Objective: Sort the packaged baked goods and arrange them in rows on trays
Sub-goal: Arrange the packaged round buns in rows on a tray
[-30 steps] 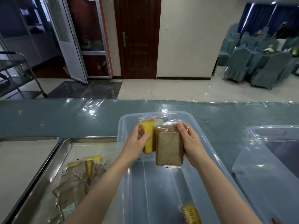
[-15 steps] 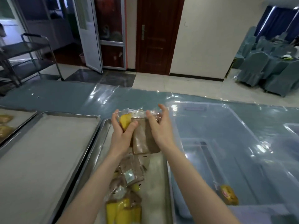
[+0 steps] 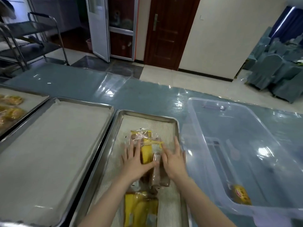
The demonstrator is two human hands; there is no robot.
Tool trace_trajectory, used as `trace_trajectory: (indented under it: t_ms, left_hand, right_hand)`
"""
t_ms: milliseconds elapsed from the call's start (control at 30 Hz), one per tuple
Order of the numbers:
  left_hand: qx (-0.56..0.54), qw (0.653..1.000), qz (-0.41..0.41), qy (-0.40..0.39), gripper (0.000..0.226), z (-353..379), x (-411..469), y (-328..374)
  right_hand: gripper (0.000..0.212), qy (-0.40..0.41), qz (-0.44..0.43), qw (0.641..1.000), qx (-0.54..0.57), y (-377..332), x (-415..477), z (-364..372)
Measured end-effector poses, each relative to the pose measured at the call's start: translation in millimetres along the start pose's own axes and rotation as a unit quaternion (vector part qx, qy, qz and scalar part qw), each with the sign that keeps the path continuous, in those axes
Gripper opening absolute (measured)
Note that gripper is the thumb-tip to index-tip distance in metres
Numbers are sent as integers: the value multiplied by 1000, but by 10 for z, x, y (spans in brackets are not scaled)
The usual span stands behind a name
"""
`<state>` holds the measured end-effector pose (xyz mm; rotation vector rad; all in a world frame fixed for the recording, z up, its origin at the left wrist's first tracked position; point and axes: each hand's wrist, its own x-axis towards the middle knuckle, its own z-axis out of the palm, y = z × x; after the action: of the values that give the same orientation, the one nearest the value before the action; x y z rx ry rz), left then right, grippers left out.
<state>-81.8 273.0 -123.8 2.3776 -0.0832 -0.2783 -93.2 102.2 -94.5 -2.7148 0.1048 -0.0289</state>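
Both of my hands lie flat with fingers spread on packets in the middle metal tray [image 3: 148, 114]. My left hand [image 3: 135, 163] rests on the left side of a yellow cake packet [image 3: 147, 153]. To its right, my right hand [image 3: 174, 159] presses on a brown cake packet [image 3: 161, 176]. Neither hand is closed around a packet. More wrapped cakes lie in a line on this tray: a packet [image 3: 141, 135] beyond my fingers and yellow ones [image 3: 141, 208] near the front edge.
A clear plastic bin [image 3: 218, 122] stands to the right with one yellow packet [image 3: 242, 194] in its near corner. Left of the middle tray sits a paper-lined tray [image 3: 54, 145], and further left a tray [image 3: 35, 104] holding golden buns [image 3: 11, 108]. A metal trolley [image 3: 32, 40] stands beyond the table.
My hands carried the yellow and brown packets from above the clear bin leftward, lowered them onto the middle tray, and now lie flat on top of them.
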Motion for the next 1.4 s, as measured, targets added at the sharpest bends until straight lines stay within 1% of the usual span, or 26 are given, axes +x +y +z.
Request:
trace_trajectory:
  t_ms: [67,133,200,233,333,433,567,667,767,833,900,967,1033,1133,1200,1267,1333,1400]
  left_hand:
    - [33,999,18,20,113,-12,31,72]
    - [60,997,30,40,107,1,67,73]
    - [95,993,46,57,103,4,69,81]
    - [115,990,57,64,102,2,68,97]
    - [145,981,89,90,92,-57,69,207]
    - [115,977,128,124,70,-143,126,445]
    - [23,968,197,152,42,-235,245,1030]
    - [-21,956,241,169,19,-238,336,1545]
    - [-27,941,297,163,9,-118,441,2026]
    - [-26,932,332,143,9,54,496,2326]
    - [-16,924,364,115,9,286,540,2602]
    - [10,926,373,63,12,563,600,2837]
    - [59,931,360,-4,16,856,671,3012]
    - [147,926,340,-75,23,1232,746,3153]
    - [194,916,336,-103,25,1398,770,3172]
    - [239,905,329,-122,27,1486,806,3135]
    - [270,902,303,-146,26,1525,850,3040]
    - [276,909,264,-167,23,1545,903,2931]
  right_hand:
    - [49,6,-23,999,-23,68,28,-94]
    - [51,-17,-34,999,17,82,43,-141]
    - [49,-42,-40,997,53,66,35,-165]
    - [46,-48,-45,996,52,59,37,-187]
    - [41,-32,-56,997,31,5,104,-335]
    - [39,10,-73,997,28,-89,200,-640]
    - [33,67,-129,989,7,-67,218,-1233]
    - [30,96,-104,990,-7,275,199,-1679]
    - [27,94,-64,993,-34,838,182,-2005]
    - [26,56,-26,996,-67,1250,153,-2130]
    - [25,-8,8,994,-108,1639,111,-2159]
    - [26,-84,24,986,-140,1994,80,-2097]
    - [28,-165,36,973,-154,2304,74,-1968]
    - [42,-280,51,945,-161,2658,148,-1708]
    - [55,-345,45,922,-169,2794,233,-1550]
    - [63,-397,23,898,-187,2866,325,-1445]
    - [62,-437,1,873,-216,2889,385,-1365]
    - [48,-463,-24,852,-242,2917,421,-1271]
